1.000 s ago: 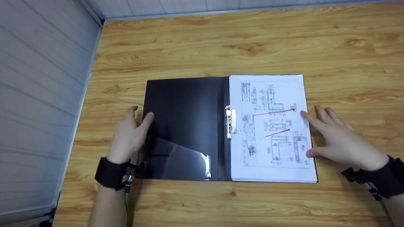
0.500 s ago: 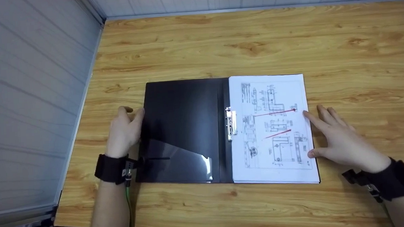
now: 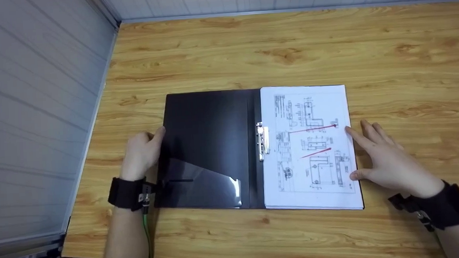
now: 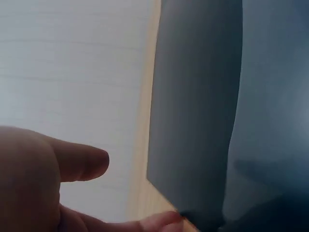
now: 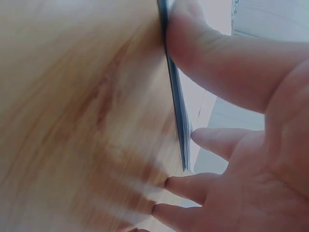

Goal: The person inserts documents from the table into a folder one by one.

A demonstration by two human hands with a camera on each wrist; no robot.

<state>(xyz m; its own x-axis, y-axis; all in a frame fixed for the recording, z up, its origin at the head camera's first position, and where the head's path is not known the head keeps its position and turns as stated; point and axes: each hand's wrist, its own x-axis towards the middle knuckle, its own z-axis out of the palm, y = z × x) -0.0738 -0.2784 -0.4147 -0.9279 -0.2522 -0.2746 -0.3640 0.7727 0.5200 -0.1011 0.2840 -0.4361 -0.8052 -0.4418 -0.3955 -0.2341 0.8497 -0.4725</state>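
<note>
A black clip folder (image 3: 205, 126) lies spread flat on the wooden table, its inside facing up. White sheets with technical drawings (image 3: 309, 144) cover its right half, two red arrows on the top page. A metal clip (image 3: 260, 141) sits along the spine. My left hand (image 3: 140, 153) is at the folder's left edge. In the left wrist view, one fingertip (image 4: 164, 220) meets the cover edge, while another digit is apart from it. My right hand (image 3: 388, 160) spreads its fingers beside the sheets; its thumb (image 5: 186, 43) and one fingertip touch their right edge.
A clear plastic pocket (image 3: 201, 185) covers the lower part of the left cover. Pale panels (image 3: 44, 115) bound the table at left and back. Black wrist straps (image 3: 128, 193) carry cameras and cables. Dark cables hang below the table's front left corner.
My left hand has moved slightly left, its thumb drawing back to the cover's edge and its fingers bending lower. The folder has shifted slightly toward the front. My right hand has hardly moved.
</note>
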